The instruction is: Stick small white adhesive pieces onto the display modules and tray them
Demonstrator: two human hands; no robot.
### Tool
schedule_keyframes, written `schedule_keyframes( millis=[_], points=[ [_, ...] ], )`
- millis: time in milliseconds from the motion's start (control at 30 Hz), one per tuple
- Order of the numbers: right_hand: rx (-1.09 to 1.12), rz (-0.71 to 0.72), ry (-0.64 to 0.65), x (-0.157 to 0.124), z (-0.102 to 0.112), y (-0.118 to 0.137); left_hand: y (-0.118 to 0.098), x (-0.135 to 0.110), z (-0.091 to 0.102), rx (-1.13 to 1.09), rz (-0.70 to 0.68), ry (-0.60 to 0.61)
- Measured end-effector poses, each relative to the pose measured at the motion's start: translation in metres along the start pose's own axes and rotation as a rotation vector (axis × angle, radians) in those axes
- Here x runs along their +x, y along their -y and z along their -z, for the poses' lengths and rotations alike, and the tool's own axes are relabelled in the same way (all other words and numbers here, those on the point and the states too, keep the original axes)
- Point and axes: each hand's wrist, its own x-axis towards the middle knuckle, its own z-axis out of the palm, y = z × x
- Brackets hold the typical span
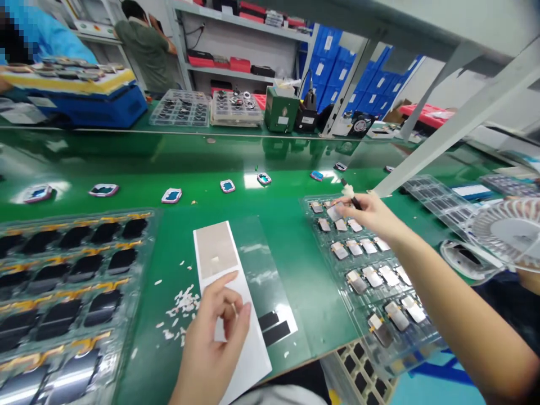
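My left hand [217, 332] rests over a long white backing sheet [248, 349], fingers loosely curled, thumb and index apart, nothing seen between them. A beige panel [216, 247] covers the sheet's far end. Beside it, a clear film [264, 270] carries two black strips [276, 333]. At the far end of a clear tray of silver-faced parts [367, 247], my right hand [371, 216] is closed round a black pen-like tool [348, 191] with something white around it. The same hand's fingertips are on a flat silver part [335, 212].
Another clear tray [145, 247] on the left holds rows of black screens. White scraps [183, 304] lie near my left hand. Several small framed parts [172, 196] line the green bench. A slanted white post [447, 118] and a fan [510, 230] stand right; people work behind.
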Motion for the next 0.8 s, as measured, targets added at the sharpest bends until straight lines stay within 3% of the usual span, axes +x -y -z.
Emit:
schedule_keyframes(
  millis=[67,167,267,367,467,600,800],
  points=[
    [0.163,0.035,0.028,-0.043,-0.031,0.033,-0.001,0.000,0.002,0.009,0.002,0.121],
    [0.708,-0.020,0.227,-0.105,-0.077,0.075,-0.003,0.001,0.005,-0.013,-0.021,0.343],
    [0.880,-0.110,0.314,-0.143,-0.107,0.093,-0.003,0.000,0.009,0.072,-0.058,0.418],
    [0.877,-0.069,0.179,-0.154,-0.120,0.085,-0.003,-0.004,0.015,0.182,-0.168,0.434],
    [0.860,0.060,-0.015,-0.153,-0.126,0.066,-0.002,-0.009,0.019,0.283,-0.381,0.524],
    [0.668,0.168,-0.138,-0.151,-0.134,0.051,0.001,-0.012,0.018,0.476,-0.599,0.583],
    [0.739,0.081,-0.072,-0.158,-0.144,0.052,0.008,-0.009,0.012,0.613,-0.630,0.643]
  ],
)
